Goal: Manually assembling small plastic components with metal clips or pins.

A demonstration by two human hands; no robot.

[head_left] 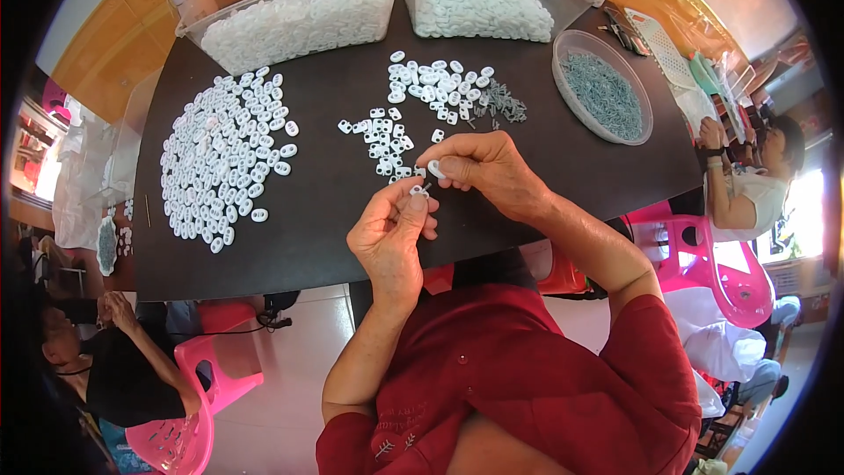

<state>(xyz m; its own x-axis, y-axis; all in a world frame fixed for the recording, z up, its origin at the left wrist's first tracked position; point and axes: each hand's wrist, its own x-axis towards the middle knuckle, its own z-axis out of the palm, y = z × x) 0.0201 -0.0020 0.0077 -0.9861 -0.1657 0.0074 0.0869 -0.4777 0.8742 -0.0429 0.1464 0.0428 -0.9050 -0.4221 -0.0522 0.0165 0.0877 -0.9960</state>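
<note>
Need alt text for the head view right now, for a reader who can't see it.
Over a black table, the person's left hand and right hand each pinch a small white plastic piece, fingertips nearly meeting. White plastic pieces lie in a large pile to the left; a round clear bowl of small grey metal parts sits at right.

The left hand (391, 233) is pinching a small white plastic piece (418, 190); the right hand (483, 169) is gripping another white piece (436, 169) at its one o'clock, over the black table (334, 237).
</note>
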